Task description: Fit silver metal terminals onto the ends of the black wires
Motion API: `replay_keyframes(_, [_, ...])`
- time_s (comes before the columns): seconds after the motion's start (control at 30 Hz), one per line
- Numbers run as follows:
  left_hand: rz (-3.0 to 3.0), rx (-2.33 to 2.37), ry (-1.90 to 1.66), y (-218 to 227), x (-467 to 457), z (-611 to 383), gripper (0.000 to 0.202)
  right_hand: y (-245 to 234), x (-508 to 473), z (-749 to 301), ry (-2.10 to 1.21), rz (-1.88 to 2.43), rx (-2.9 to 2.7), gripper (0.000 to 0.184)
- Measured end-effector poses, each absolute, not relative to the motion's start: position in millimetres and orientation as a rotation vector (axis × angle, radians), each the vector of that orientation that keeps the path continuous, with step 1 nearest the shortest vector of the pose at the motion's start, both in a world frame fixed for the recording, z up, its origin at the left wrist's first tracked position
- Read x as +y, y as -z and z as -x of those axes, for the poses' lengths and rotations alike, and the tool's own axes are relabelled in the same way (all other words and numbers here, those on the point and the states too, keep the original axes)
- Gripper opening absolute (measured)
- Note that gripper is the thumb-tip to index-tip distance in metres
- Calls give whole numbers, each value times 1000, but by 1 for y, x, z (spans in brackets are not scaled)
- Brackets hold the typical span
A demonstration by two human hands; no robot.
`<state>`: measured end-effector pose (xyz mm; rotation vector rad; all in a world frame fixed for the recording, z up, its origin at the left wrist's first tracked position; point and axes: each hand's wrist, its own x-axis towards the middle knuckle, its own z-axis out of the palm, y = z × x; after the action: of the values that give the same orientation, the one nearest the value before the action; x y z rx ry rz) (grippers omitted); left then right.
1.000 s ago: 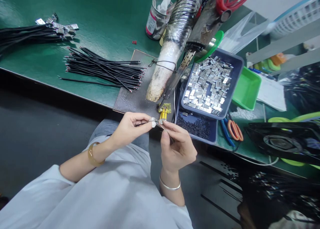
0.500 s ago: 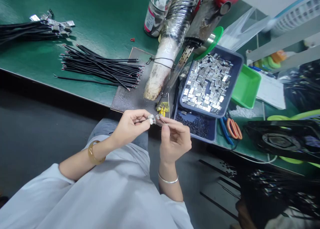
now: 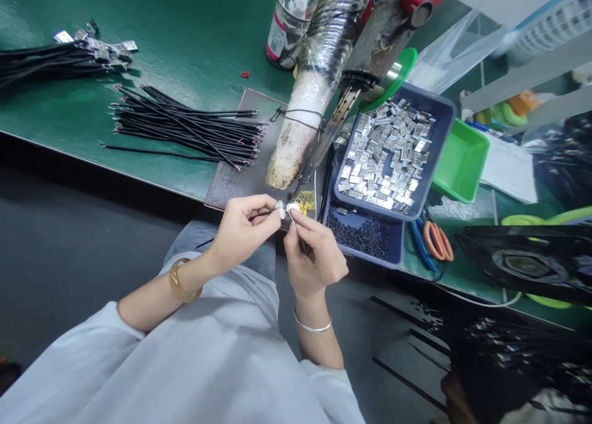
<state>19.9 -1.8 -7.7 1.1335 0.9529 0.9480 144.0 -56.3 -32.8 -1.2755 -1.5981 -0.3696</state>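
Note:
My left hand (image 3: 245, 229) is closed in a pinch on a thin black cable (image 3: 261, 214), with something whitish at its fingertips. A small metal connector (image 3: 292, 207) sits at the cable's end, between the two hands. My right hand (image 3: 317, 251) is closed too, its thumb and index finger at the connector; a thin wire seems to run through its fingers, partly hidden. Just beyond the fingertips lies a yellow piece (image 3: 306, 200) below the slanted metal soldering-iron holder (image 3: 340, 115).
Black cables with stripped ends (image 3: 185, 124) lie left, partly on a grey board (image 3: 222, 186). A wrapped duct (image 3: 296, 128) slants down ahead. To the right are a blue tray (image 3: 446, 124) of metal shells, a lower tray (image 3: 395, 245) of black bits, and orange-handled pliers (image 3: 437, 242).
My right hand has moved slightly left and its fingers have closed in on the connector. The connector has come up level with the left fingertips, near the yellow piece.

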Motion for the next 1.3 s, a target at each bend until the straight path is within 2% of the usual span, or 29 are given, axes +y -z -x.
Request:
replay_keyframes(0.33, [-1143,936,-1002,7,2,-22,17,30,-47,-145,362,1258,-1558,22])
replay_keyframes(0.57, [-1137,946,-1013,5,2,-23,15,28,-45,-144,390,1237,-1572,29])
replay_keyframes(1.03, [-1196,940,-958,5,0,-17,13,29,-53,-147,469,1259,-1647,16])
replay_keyframes(1.3, [-1179,903,-995,4,2,-19,15,23,-48,-142,459,1263,-1629,19])
